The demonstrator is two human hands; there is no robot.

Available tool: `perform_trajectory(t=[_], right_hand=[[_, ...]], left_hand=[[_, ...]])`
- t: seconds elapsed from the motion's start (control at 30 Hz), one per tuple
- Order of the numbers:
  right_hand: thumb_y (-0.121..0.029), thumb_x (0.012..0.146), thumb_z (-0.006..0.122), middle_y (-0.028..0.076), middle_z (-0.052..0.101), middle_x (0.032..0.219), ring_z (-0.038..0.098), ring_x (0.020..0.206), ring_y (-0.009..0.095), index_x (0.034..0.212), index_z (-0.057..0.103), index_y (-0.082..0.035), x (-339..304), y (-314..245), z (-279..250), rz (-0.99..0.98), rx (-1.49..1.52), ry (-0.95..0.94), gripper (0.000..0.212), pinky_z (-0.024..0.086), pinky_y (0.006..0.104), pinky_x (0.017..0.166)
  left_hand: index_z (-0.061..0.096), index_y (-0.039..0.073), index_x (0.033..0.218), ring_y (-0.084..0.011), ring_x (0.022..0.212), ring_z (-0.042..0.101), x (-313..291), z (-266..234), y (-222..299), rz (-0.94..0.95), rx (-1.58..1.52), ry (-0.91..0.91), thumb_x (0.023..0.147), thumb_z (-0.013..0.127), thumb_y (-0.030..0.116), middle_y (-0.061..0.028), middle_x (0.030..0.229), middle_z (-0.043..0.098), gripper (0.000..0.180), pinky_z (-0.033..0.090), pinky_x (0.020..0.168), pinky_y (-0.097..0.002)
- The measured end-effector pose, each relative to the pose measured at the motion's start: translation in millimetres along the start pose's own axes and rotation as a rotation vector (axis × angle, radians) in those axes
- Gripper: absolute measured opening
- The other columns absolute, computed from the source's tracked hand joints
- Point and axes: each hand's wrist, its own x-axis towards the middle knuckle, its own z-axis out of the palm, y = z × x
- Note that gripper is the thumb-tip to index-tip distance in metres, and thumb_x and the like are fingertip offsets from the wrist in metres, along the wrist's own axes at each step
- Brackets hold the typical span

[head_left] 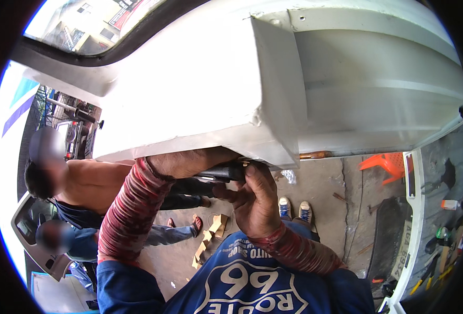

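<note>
A big white vehicle body panel [231,89] fills the upper view, its lower edge just above my hands. My left hand [189,160] reaches up under that edge and is wrapped over a black tool handle [222,172]. From below, my right hand [253,201] grips the same handle near its end, fingers curled around it. The tool's working tip is hidden under the panel edge. Both forearms wear red striped sleeves, and my blue shirt shows at the bottom.
Two people stand or crouch at the left [79,183]. Cardboard pieces [209,233] lie on the concrete floor by my shoes [294,209]. An orange plastic chair [386,161] stands at the right, beside another white vehicle part [412,209] and scattered hand tools [441,256].
</note>
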Motion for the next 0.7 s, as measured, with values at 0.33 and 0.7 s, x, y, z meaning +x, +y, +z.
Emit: perform_trajectory(t=[0.33,0.7], right_hand=[[-0.025,0.098,0.061,0.007,0.064,0.121,0.068,0.102,0.019,0.132,0.052,-0.009,-1,-4,5,0.017,-0.079,0.048,0.039,0.063,0.0339,0.075],[-0.028,0.098,0.061,0.005,0.063,0.123,0.063,0.11,0.018,0.131,0.053,-0.01,3,2,-10,-0.023,-0.125,-0.019,0.038,0.055,0.0344,0.082]], left_hand=[[0.071,0.012,0.119,-0.0273,0.094,0.071,20,-11,18,-0.335,-0.556,0.028,0.092,0.071,0.028,-0.0097,0.109,0.073,0.031,0.057,0.085,-0.0345],[0.07,0.008,0.115,-0.0293,0.093,0.071,19,-16,28,-0.402,-0.253,-0.313,0.097,0.062,0.023,-0.0136,0.11,0.07,0.025,0.057,0.085,-0.0351]])
